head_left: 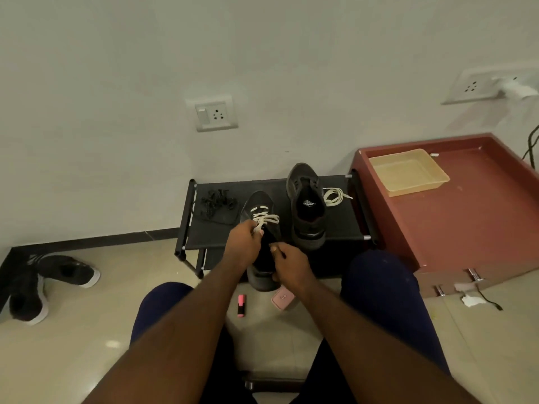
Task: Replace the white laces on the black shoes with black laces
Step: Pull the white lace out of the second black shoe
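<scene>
While the left hand [243, 243] pinches the white lace [264, 218] still threaded in the near shoe [259, 201], the right hand [291, 265] grips its collar. The heel hangs past the rack [341, 223] edge. Black laces [215, 201]: on the rack, left. Risk: a sharp tug could snag the lace in an eyelet or jerk the shoe loose.

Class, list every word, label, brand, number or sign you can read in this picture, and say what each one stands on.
No text can be read anywhere in this view.
White printed mark on the insole of the unlaced black shoe: too blurred to read.
Small marks on the pink case: too small to read.
Wall socket with the switch: no lettering visible.
</scene>
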`<move>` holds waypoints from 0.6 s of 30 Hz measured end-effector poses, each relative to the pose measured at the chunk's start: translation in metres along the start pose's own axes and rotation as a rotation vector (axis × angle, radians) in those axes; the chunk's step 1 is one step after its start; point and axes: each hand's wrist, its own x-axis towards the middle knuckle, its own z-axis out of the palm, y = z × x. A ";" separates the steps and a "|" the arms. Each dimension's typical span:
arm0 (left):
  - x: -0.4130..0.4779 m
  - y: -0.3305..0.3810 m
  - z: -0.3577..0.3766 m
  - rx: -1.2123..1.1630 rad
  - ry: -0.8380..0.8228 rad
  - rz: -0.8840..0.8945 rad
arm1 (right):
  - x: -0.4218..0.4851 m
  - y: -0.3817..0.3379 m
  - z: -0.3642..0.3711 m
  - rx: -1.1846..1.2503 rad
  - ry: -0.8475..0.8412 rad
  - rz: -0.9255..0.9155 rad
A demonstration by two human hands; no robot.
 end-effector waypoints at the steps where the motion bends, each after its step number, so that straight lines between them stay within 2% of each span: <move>1: 0.007 0.002 0.001 0.019 -0.016 -0.026 | 0.000 0.001 0.000 -0.041 -0.006 -0.014; 6: 0.030 0.004 -0.005 0.119 -0.054 -0.140 | -0.001 0.002 -0.005 -0.116 -0.087 -0.041; 9: 0.039 0.004 -0.012 0.189 -0.133 -0.131 | 0.000 0.007 -0.007 -0.183 -0.071 -0.067; 13: 0.036 0.015 -0.024 0.169 -0.160 -0.062 | -0.003 0.009 -0.007 -0.171 -0.053 -0.104; 15: 0.032 0.028 -0.028 0.018 -0.137 -0.053 | -0.003 0.010 -0.006 -0.179 -0.044 -0.109; 16: 0.030 0.037 -0.031 -0.164 -0.121 -0.082 | -0.004 0.010 -0.006 -0.179 -0.046 -0.104; 18: 0.024 0.059 -0.041 -0.708 -0.121 -0.183 | -0.005 0.011 -0.006 -0.179 -0.039 -0.109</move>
